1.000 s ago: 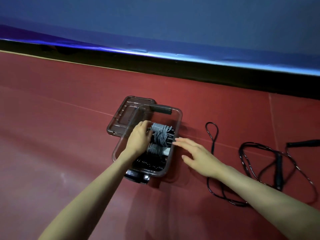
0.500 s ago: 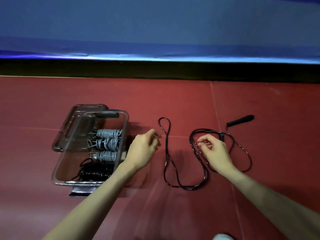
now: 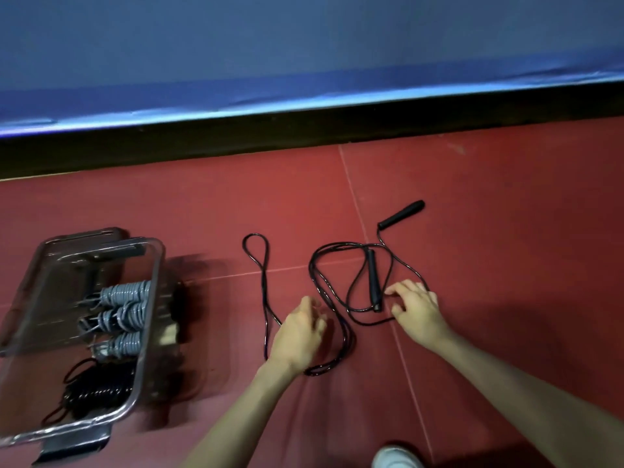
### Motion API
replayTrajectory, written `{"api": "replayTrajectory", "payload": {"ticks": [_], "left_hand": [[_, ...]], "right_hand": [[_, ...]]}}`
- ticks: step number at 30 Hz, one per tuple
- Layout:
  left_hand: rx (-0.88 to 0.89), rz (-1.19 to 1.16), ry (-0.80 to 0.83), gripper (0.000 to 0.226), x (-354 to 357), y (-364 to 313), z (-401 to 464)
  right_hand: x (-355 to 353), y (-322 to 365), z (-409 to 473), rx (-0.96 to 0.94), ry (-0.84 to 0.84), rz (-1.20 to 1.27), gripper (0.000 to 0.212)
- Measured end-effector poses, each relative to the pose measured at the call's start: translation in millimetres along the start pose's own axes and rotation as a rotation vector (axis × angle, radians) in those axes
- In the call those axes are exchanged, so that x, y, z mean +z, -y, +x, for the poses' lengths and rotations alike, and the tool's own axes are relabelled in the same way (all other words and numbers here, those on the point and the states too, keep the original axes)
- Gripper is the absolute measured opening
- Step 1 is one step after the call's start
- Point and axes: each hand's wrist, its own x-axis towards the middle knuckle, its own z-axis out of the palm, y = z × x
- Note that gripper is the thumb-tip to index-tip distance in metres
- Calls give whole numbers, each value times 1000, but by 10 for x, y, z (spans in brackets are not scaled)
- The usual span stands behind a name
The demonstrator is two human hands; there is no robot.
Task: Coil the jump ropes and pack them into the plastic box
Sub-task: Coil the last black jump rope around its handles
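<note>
A clear plastic box stands on the red floor at the left. Inside it lie three grey coiled jump ropes and a black coiled one. A loose black jump rope sprawls in loops on the floor to the box's right. One of its handles lies among the loops, the other handle farther back. My left hand hovers over the rope's near loops with fingers loosely curled, blurred. My right hand has its fingertips on the floor just beside the nearer handle, not closed round it.
The box's clear lid lies behind the box, partly under it. A dark base strip and a blue padded wall run along the back. A pale shoe tip shows at the bottom edge.
My left hand has left the box and crossed right to the loose rope. My right hand has moved from the box's side to the rope's nearer handle. The view has swung right.
</note>
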Motion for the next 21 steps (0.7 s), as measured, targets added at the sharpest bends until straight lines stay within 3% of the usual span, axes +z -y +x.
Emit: {"api": "replayTrajectory", "payload": {"ticks": [5,9,16,21], "left_hand": [[-18,114,144,37,269,-81,-94],[9,365,216,40,381,-131,-199],[-36,451,193,25,357,4,-236],[-157,328,30,25,179,187,-180]], "right_hand": [[61,-62,-113,1,110,-104,35],[102,-69,-173,-8,166,-170,35],[107,-137,-197,-34,172,-165,16],[77,-119,-170,-35,219,14,16]]}}
